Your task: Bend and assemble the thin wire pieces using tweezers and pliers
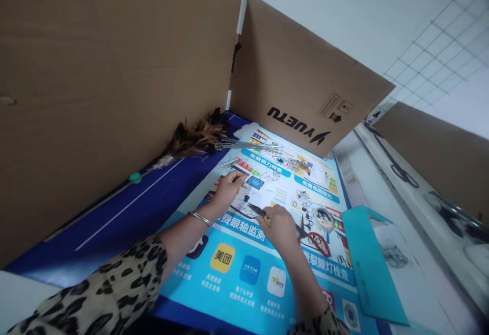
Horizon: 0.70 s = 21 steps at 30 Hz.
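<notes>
My right hand [280, 229] is closed around a pair of pliers [263, 212] with yellow on the handles, their dark jaws pointing left and up. To the left, the fingers of my left hand [228, 191] pinch together on something thin and pale that is too small to name. Both hands are just above a printed poster [237, 286], a short gap apart. Scissors with red handles [320, 244] lie right of my right hand. Beyond my hands, a bundle of thin straight wires [250, 145] lies across the poster, with small bent wire pieces [272, 176] nearer.
Tall cardboard panels [305, 65] stand at the left and back. Along the left panel lies a brown feather duster [194, 138] on the blue surface [130, 228]. A teal folder [372, 268] is at the right, with a tangle of wire [395, 256] beside it.
</notes>
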Available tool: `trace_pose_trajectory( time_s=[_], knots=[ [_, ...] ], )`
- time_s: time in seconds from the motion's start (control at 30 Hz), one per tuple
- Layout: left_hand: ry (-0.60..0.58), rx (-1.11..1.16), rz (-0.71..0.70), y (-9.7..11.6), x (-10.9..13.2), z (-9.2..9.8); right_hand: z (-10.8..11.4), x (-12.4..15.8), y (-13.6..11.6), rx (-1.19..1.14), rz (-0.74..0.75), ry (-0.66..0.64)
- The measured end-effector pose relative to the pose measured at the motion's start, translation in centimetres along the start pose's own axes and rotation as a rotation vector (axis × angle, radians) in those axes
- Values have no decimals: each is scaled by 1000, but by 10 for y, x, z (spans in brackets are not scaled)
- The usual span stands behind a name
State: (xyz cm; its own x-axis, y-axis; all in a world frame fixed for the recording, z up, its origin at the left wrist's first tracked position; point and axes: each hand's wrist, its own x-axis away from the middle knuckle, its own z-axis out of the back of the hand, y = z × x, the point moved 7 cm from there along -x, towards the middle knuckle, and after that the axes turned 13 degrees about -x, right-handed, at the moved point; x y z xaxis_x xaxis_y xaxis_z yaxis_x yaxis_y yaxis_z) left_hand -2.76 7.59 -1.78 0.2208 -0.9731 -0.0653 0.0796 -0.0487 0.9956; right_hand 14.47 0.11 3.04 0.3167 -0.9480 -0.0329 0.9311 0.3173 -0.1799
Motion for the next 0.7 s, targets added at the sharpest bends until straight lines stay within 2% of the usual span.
trace_pose_trajectory(
  time_s=[0.33,0.5,0.7],
  knots=[
    [42,82,-7,2,-4,7,1,-17,-19,147,11,-8],
    [51,154,13,-1,-4,6,10,-14,-9,102,-28,-71],
    [15,282,50,-9,6,-9,0,-13,0,21,-92,-198]
  ],
)
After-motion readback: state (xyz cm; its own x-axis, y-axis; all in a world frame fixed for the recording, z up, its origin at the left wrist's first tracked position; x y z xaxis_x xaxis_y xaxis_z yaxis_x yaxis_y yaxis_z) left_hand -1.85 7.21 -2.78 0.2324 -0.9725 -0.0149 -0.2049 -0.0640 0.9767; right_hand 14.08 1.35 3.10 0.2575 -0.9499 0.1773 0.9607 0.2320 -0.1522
